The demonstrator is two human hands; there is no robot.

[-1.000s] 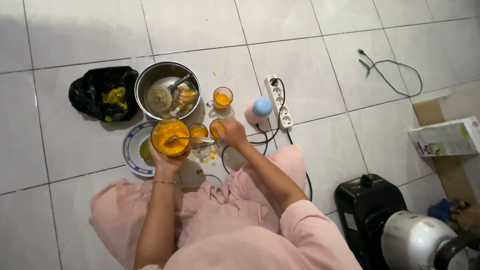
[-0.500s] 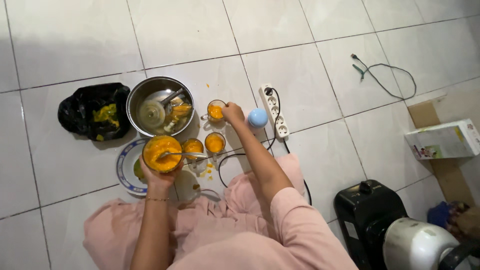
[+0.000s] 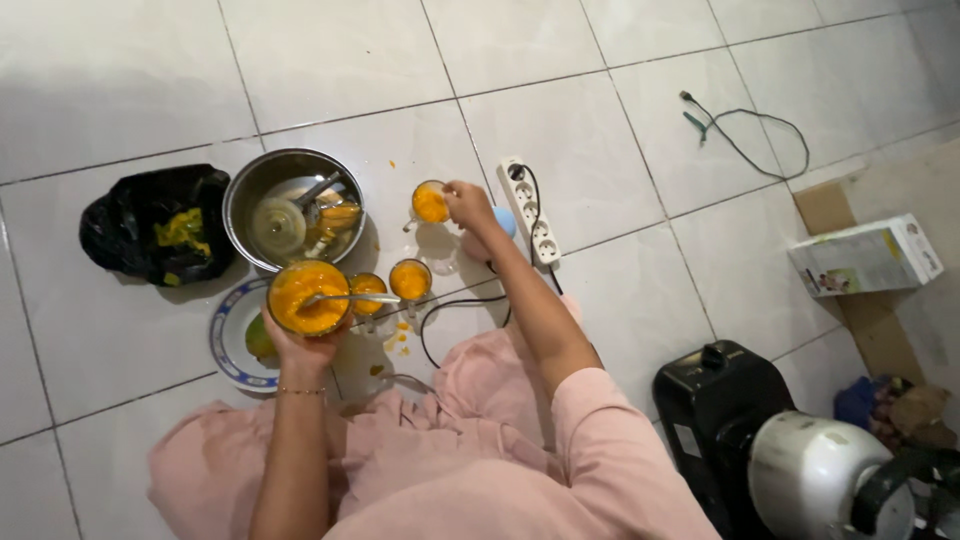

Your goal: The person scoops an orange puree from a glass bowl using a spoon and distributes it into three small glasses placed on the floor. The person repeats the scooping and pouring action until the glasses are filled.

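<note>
My left hand point(image 3: 303, 350) holds up a round container of orange puree point(image 3: 306, 296) with a metal spoon point(image 3: 352, 298) resting in it. My right hand point(image 3: 468, 203) reaches forward and grips the rim of a glass mug of orange puree point(image 3: 429, 204) on the white tiled floor. Two more small glasses of the same puree point(image 3: 368, 287) point(image 3: 410, 280) stand between the hands. Under the container lies a blue-rimmed plate point(image 3: 228, 345) with a green fruit on it.
A steel bowl point(image 3: 252, 184) with a lid and utensils sits at the back left, beside a black bag point(image 3: 135, 225) of peels. A white power strip point(image 3: 530, 212) with cords lies right of the mug. A black and white appliance point(image 3: 780, 455) and a cardboard box point(image 3: 865, 256) stand at right.
My right hand has moved forward from the near glasses to the far mug and taken hold of it. My left hand keeps the container in about the same place.
</note>
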